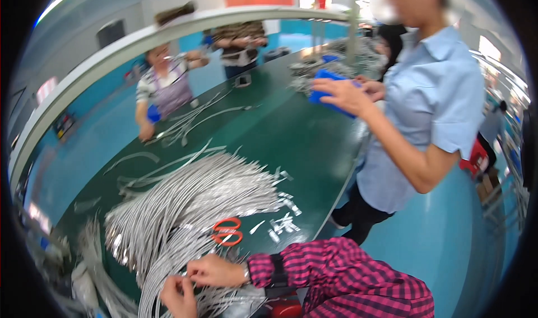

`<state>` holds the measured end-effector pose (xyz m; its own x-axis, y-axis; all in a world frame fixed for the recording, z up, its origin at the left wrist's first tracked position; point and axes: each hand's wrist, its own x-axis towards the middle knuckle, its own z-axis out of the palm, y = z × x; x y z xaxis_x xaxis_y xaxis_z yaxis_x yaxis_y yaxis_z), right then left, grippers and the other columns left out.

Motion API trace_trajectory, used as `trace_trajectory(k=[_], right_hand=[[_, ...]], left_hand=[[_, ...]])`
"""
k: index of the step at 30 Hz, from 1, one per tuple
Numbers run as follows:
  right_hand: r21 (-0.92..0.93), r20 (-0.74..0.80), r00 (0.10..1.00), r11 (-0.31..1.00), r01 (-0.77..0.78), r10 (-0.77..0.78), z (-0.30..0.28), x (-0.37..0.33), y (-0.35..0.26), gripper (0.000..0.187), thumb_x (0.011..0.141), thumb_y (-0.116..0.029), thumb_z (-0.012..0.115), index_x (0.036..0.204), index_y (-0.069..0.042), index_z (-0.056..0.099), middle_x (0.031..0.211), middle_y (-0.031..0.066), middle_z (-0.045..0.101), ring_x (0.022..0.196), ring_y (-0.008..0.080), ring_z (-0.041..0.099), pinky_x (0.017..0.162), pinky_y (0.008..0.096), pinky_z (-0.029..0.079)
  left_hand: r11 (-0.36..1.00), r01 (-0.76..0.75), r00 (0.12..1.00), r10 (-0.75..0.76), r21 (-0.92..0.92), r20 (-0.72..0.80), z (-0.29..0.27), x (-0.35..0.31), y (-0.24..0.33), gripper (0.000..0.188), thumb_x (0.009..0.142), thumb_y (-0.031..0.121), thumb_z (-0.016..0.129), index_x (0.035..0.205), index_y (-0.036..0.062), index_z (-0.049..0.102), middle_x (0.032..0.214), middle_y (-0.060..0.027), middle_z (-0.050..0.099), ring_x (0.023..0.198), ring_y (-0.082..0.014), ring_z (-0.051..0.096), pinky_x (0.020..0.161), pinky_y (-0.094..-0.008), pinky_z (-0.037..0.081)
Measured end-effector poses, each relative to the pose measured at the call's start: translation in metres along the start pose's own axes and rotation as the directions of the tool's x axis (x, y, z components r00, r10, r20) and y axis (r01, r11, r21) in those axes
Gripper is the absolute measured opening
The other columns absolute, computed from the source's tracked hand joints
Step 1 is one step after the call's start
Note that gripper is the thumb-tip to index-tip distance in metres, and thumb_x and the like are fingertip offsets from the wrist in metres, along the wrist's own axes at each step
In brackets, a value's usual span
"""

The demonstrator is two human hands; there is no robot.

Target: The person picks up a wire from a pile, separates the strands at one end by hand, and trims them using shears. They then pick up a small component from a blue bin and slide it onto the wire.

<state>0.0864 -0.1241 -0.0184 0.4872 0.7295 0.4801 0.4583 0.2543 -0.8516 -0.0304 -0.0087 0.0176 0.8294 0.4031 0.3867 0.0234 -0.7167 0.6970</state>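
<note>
My left hand [179, 299] and my right hand [216, 271] meet at the near edge of the table, fingertips pinched close together. Whatever small thing lies between them is too tiny to make out. Beneath and beside both hands runs a bundle of thin grey cables [159, 265]. Just beyond, a large heap of the same grey cables [193, 186] fans out, partly over clear plastic. A pair of scissors with orange handles [227, 231] rests at the heap's right side, apart from my hands. Small clear and white pieces [284, 225] are scattered to the right of the scissors.
The green table [246, 130] curves away, with loose cables [188, 119] farther off. At right stands a person in a light blue shirt [428, 88], holding a blue tray-like thing [330, 91]. Two people work across the table. A shelf rail [168, 29] spans above.
</note>
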Motion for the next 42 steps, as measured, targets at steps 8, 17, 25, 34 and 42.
trace_trajectory(k=[8, 17, 25, 34, 42], right_hand=[[-0.041, 0.046, 0.991, 0.991, -0.124, 0.126, -0.023, -0.001, -0.001, 0.011, 0.081, -0.008, 0.064, 0.089, -0.001, 0.062, 0.074, 0.0084, 0.065, 0.067, 0.014, 0.066, 0.058, 0.0261, 0.05], [-0.128, 0.351, 0.932, 0.991, -0.042, 0.085, -0.048, 0.014, -0.014, 0.013, 0.071, 0.0, 0.063, 0.084, -0.001, 0.064, 0.079, 0.0066, 0.065, 0.075, 0.0179, 0.062, 0.067, 0.0292, 0.049], [-0.153, 0.581, 0.809, 0.988, 0.003, 0.087, -0.069, 0.02, -0.013, 0.014, 0.069, -0.002, 0.068, 0.083, -0.002, 0.065, 0.086, 0.0052, 0.066, 0.086, 0.0218, 0.06, 0.079, 0.0323, 0.047], [-0.13, 0.686, 0.727, 0.989, 0.074, 0.035, -0.083, 0.018, -0.014, 0.02, 0.072, -0.005, 0.071, 0.091, -0.003, 0.066, 0.098, 0.0065, 0.065, 0.093, 0.0239, 0.06, 0.086, 0.034, 0.045], [-0.036, 0.086, 0.894, 0.899, -0.437, 0.439, -0.109, 0.017, 0.0, 0.017, 0.075, -0.002, 0.067, 0.091, 0.002, 0.063, 0.09, 0.0097, 0.066, 0.079, 0.0183, 0.063, 0.072, 0.0253, 0.049]], left_hand=[[0.88, 0.253, 0.963, -0.191, -0.402, 0.189, 0.011, 0.013, -0.004, 0.014, 0.083, 0.011, 0.062, 0.078, -0.0015, 0.058, 0.06, -0.0062, 0.055, 0.056, -0.0076, 0.051, 0.052, -0.0246, 0.042], [0.87, 0.326, 0.903, -0.171, -0.371, 0.394, -0.002, -0.001, 0.003, 0.008, 0.083, 0.004, 0.061, 0.081, -0.0032, 0.058, 0.071, -0.0003, 0.057, 0.065, -0.005, 0.053, 0.058, -0.0216, 0.043], [0.941, 0.086, 0.877, 0.084, -0.327, 0.473, 0.001, -0.005, 0.011, 0.006, 0.081, 0.005, 0.061, 0.081, -0.001, 0.06, 0.071, -0.0068, 0.06, 0.061, -0.0147, 0.058, 0.057, -0.0266, 0.045], [0.931, -0.023, 0.696, 0.276, -0.363, 0.663, 0.005, -0.006, 0.011, 0.016, 0.081, 0.016, 0.066, 0.083, 0.0014, 0.061, 0.074, -0.0102, 0.059, 0.066, -0.0252, 0.059, 0.06, -0.0332, 0.046], [0.91, 0.061, 0.403, 0.353, -0.41, 0.844, -0.023, 0.007, 0.003, 0.018, 0.083, 0.019, 0.065, 0.089, 0.0022, 0.063, 0.078, -0.0097, 0.06, 0.068, -0.0213, 0.059, 0.061, -0.0309, 0.046]])
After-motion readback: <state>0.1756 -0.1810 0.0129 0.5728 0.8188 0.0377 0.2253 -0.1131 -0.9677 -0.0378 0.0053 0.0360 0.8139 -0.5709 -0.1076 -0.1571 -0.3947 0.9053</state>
